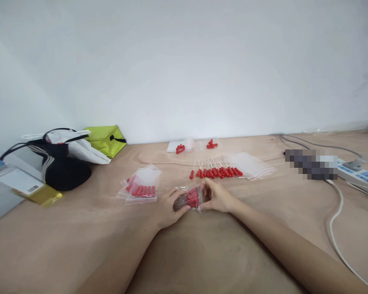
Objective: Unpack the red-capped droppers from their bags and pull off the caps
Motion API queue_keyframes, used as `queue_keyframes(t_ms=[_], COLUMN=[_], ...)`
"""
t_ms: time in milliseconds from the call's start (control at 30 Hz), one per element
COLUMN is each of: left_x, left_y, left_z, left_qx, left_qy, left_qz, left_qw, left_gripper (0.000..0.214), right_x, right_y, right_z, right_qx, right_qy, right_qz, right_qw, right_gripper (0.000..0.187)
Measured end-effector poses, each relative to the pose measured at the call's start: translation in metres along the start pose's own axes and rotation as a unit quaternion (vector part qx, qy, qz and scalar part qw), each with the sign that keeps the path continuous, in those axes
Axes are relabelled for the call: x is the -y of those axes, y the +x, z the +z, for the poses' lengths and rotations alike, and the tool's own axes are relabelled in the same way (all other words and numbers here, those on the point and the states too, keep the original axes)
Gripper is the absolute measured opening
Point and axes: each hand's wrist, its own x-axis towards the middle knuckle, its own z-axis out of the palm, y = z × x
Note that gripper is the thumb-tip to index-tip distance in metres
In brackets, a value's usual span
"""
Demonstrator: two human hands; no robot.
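Both my hands hold one small clear zip bag with red-bulbed droppers inside, low over the wooden table. My left hand grips the bag's left end with fingers curled. My right hand pinches its right end. Just left lies a pile of filled zip bags. Behind my hands a row of loose droppers with red bulbs lies on the table, beside a stack of empty zip bags.
Farther back lie two small heaps of red bulbs on clear bags. A black bag, a lime pouch and a gold box sit at the left. A power strip and white cables run along the right.
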Motion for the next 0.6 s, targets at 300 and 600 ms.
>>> queue_keyframes(t_ms=[300,600], left_x=[0.0002,-0.0025], left_y=[-0.0001,0.0015], left_z=[0.0,-0.0014], left_qx=[0.022,0.03], left_qy=[-0.022,-0.034], left_qz=[-0.006,-0.022], left_qw=[1.0,0.999], left_gripper=[0.017,0.019], right_x=[0.0044,0.0077], right_y=[-0.0041,-0.0018], right_z=[0.009,0.0108], right_qx=[-0.041,-0.006], right_qy=[-0.085,-0.166], right_qz=[-0.143,-0.183], right_qw=[0.985,0.969], right_gripper=[0.023,0.016])
